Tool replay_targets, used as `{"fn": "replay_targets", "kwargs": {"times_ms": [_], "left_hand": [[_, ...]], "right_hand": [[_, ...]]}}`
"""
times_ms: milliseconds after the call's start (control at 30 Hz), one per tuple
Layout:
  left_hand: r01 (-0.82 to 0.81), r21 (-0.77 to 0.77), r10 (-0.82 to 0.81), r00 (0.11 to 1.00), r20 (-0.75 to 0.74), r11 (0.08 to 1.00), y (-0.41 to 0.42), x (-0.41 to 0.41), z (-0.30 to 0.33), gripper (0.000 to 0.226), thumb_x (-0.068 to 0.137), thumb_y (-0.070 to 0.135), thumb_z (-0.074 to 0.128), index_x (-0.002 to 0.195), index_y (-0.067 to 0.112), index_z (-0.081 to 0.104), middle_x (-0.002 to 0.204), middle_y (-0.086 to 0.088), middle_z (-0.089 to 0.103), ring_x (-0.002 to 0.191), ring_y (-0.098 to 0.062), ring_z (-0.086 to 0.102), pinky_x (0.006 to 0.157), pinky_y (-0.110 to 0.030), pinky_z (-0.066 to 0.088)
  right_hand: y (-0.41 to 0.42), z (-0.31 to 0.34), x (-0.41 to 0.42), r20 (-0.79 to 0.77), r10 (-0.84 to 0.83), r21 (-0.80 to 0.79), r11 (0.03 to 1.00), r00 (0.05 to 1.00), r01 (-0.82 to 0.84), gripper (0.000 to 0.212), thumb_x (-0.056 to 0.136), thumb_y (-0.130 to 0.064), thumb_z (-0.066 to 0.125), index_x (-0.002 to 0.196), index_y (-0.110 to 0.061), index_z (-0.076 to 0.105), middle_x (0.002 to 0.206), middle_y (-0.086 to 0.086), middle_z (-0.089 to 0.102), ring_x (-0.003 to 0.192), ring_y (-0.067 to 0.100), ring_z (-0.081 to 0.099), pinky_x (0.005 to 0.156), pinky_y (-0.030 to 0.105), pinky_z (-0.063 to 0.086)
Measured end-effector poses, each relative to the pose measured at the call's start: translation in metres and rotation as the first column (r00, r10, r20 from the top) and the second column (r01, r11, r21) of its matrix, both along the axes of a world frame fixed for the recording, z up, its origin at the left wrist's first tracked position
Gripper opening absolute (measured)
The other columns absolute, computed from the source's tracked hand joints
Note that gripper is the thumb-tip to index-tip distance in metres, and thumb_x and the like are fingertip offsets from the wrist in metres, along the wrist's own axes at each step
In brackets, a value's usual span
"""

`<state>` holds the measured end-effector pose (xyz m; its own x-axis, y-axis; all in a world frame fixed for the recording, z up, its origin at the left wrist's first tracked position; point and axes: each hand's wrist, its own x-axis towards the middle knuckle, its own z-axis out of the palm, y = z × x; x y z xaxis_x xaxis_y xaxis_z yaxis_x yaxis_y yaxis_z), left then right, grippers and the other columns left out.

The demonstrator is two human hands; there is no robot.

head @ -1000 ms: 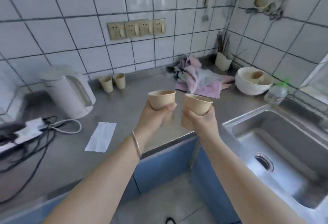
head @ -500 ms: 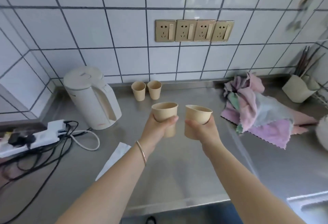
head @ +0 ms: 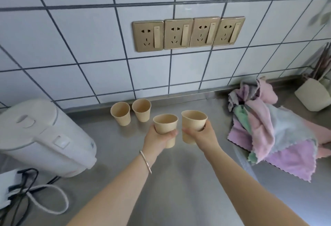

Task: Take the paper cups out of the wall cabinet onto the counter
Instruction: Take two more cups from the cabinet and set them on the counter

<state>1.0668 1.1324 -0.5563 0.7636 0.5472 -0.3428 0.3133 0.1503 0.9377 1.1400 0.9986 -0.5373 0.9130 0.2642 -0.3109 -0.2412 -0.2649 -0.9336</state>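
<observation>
Left hand (head: 157, 138) and right hand (head: 202, 134) each grip 1 cup (head: 165, 127), fingers wrapped. I'd set both down gently at 4 o'clock of the 2 cups (head: 121, 113) on the bench (head: 179, 181), keeping them upright.

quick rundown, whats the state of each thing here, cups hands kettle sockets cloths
left hand: grips a paper cup
right hand: grips a paper cup
left-hand cup: upright, held
right-hand cup: tilted slightly, held
two cups by the wall: upright on counter, empty
kettle: lid closed
wall sockets: nothing plugged in
cloths: crumpled in a pile
</observation>
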Motion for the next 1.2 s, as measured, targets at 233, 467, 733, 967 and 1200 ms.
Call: {"fn": "replay_targets", "kwargs": {"times_ms": [233,467,733,967,1200], "left_hand": [[-0.159,0.136,0.165,0.986,-0.03,0.978,0.008,0.065,-0.04,0.061,0.052,0.023,0.085,0.105,0.022,0.055,0.103,0.004,0.068,0.095,-0.016,0.065,0.08,-0.03,0.053],[-0.269,0.263,0.277,0.961,0.006,0.927,0.021,0.119,-0.08,0.066,0.056,0.014,0.086,0.113,0.013,0.053,0.109,-0.002,0.066,0.099,-0.02,0.063,0.085,-0.029,0.049],[-0.398,0.291,0.386,0.917,0.101,0.87,0.023,0.142,-0.097,0.068,0.057,0.01,0.087,0.114,0.011,0.05,0.103,0.005,0.058,0.094,-0.012,0.056,0.071,0.007,0.035],[-0.466,0.321,0.461,0.882,0.099,0.824,0.028,0.145,-0.106,0.067,0.058,0.007,0.084,0.114,0.014,0.049,0.108,0.0,0.06,0.096,-0.014,0.056,0.075,-0.008,0.037],[-0.387,0.384,0.417,0.909,0.005,0.838,0.026,0.14,-0.11,0.083,0.058,0.003,0.081,0.128,0.005,0.036,0.126,-0.015,0.057,0.11,-0.027,0.059,0.083,-0.019,0.04]], "right_hand": [[0.022,-0.032,0.067,-0.006,0.061,-0.046,0.997,0.998,-0.061,0.057,0.068,-0.015,0.079,0.109,-0.03,0.043,0.095,-0.015,0.056,0.087,0.008,0.056,0.056,0.01,0.041],[0.044,-0.069,0.122,0.007,0.103,-0.083,0.991,0.995,-0.102,0.054,0.069,-0.019,0.079,0.109,-0.032,0.044,0.09,-0.02,0.057,0.085,0.006,0.056,0.062,0.012,0.04],[0.065,-0.095,0.147,0.068,0.163,-0.155,0.976,0.984,-0.151,0.068,0.065,-0.023,0.081,0.122,-0.029,0.043,0.103,-0.011,0.059,0.093,0.013,0.056,0.077,0.025,0.042],[0.068,-0.108,0.149,0.1,0.158,-0.142,0.98,0.982,-0.143,0.064,0.068,-0.019,0.077,0.121,-0.028,0.042,0.102,-0.01,0.06,0.094,0.015,0.058,0.077,0.026,0.044],[0.062,-0.116,0.143,0.125,0.164,-0.166,0.976,0.979,-0.142,0.079,0.064,-0.013,0.078,0.13,-0.022,0.036,0.123,-0.002,0.054,0.112,0.015,0.053,0.09,0.027,0.044]]}}
